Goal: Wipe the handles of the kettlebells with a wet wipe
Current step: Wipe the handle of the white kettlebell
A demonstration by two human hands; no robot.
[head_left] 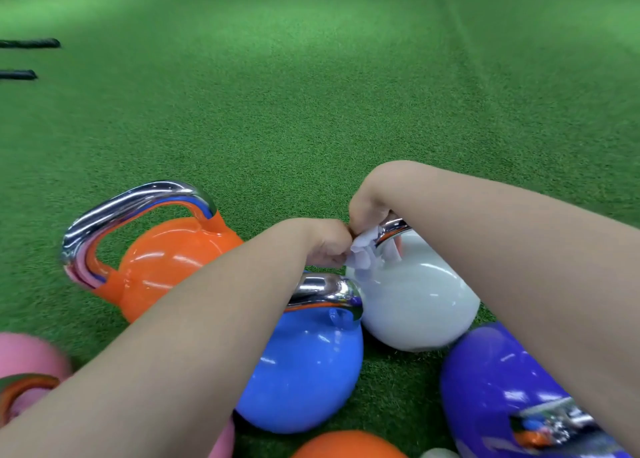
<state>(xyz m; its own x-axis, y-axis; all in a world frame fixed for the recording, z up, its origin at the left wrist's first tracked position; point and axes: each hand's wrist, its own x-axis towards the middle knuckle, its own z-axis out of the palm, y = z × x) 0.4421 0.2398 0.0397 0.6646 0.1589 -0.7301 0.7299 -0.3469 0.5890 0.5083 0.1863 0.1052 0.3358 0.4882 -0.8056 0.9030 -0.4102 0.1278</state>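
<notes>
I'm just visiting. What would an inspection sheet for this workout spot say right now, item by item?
Surface: green turf.
Job's things: white wet wipe bunched at the chrome handle of the pale grey kettlebell.
Clutter: orange kettlebell, blue kettlebell, purple kettlebell, pink kettlebell crowded close by.
Grippers: left hand pinches the wipe; right hand grips the handle.
Cables: nothing seen.
Surroundings: two dark bars lying at far left.

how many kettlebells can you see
7: orange far left, pink near left, blue centre, grey being wiped, purple right; orange and pale slivers at bottom edge. More may be hidden.
</notes>
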